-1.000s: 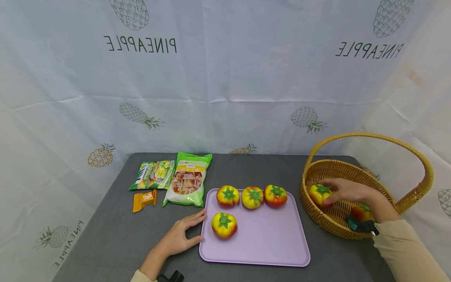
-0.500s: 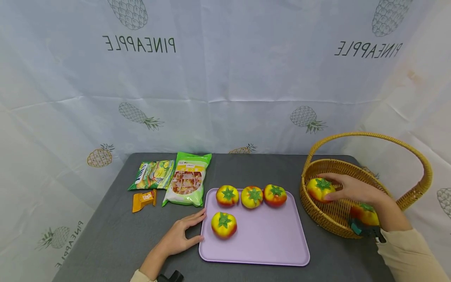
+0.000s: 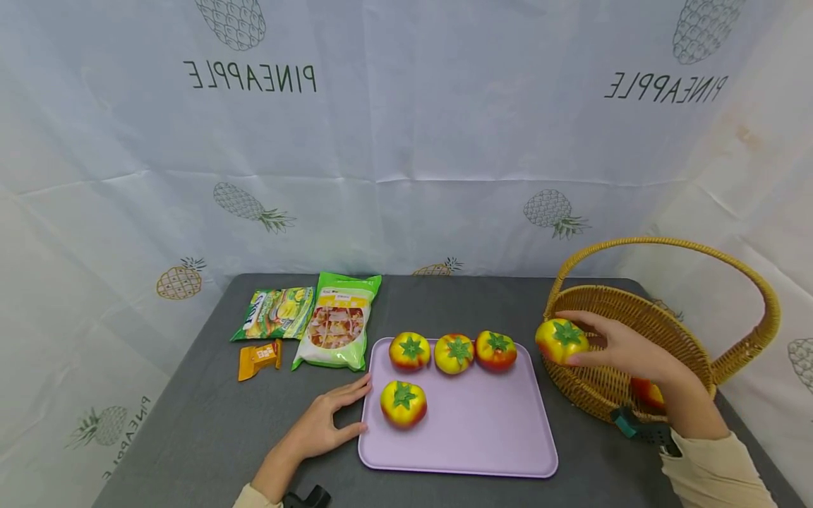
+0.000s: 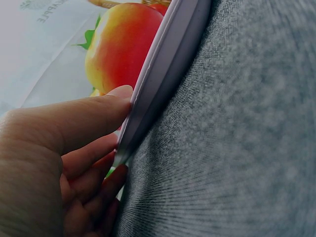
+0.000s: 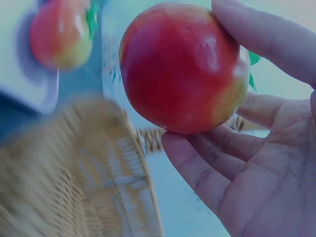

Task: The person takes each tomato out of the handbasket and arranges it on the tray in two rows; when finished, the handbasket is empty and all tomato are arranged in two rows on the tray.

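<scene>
My right hand (image 3: pixel 629 349) holds a yellow-red persimmon (image 3: pixel 559 342) with a green leafy top, thumb on one side and fingers on the other. It is over the left rim of the wicker basket (image 3: pixel 581 398); the right wrist view shows its red underside. Inside the basket another persimmon (image 3: pixel 646 392) is partly hidden by my wrist. My left hand (image 3: pixel 327 427) rests at the left edge of a lilac tray (image 3: pixel 489 437), thumb and fingertips at its rim (image 4: pixel 148 74). Several persimmons sit on that tray, three along the back and one persimmon (image 3: pixel 404 405) nearer the left hand.
Left of the tray lie a green-and-white food bag (image 3: pixel 336 324), a green snack packet (image 3: pixel 276 314) and a small orange packet (image 3: pixel 259 358). The basket's tall handle (image 3: pixel 667 241) arches above its opening. A pineapple-print curtain (image 3: pixel 406 127) hangs behind the grey table (image 3: pixel 203 423).
The right hand has lifted the persimmon from inside the basket and moved it left to over the rim. The left hand has stayed at the tray's edge.
</scene>
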`<state>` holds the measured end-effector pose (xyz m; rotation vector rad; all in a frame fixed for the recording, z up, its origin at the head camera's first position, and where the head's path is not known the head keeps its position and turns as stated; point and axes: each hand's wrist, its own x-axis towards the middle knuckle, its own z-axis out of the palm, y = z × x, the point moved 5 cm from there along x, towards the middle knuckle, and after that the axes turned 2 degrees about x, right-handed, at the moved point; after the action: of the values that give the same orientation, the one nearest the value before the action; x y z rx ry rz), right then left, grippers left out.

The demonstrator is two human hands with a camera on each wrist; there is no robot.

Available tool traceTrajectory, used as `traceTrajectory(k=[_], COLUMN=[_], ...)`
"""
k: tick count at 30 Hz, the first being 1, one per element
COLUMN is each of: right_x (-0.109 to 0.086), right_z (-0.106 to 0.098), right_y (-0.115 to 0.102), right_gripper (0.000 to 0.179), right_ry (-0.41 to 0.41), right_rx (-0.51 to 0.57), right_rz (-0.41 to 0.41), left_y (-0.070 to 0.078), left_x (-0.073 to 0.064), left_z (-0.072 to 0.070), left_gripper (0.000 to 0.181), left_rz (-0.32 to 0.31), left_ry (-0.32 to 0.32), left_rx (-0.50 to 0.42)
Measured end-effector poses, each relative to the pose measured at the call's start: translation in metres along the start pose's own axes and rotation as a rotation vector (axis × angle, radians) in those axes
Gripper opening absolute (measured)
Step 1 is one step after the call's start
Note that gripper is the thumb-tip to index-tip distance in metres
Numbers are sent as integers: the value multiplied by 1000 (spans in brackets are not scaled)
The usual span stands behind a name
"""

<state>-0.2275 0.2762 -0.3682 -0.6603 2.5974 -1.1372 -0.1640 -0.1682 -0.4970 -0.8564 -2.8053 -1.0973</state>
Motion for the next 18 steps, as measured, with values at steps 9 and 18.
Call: traceTrajectory(k=[9, 18], right_x=[2, 8], right_z=[47, 91], right_y=[-8, -20], right_gripper=[66, 65], right_ry=[-12, -11], right_rx=[158, 204], right_rz=[-44, -145], left_y=[1, 1], left_x=[2, 2], left_z=[-2, -2], left_gripper=[60, 60], left_rz=[-13, -1], left_ry=[-9, -6], left_rx=[-9, -3])
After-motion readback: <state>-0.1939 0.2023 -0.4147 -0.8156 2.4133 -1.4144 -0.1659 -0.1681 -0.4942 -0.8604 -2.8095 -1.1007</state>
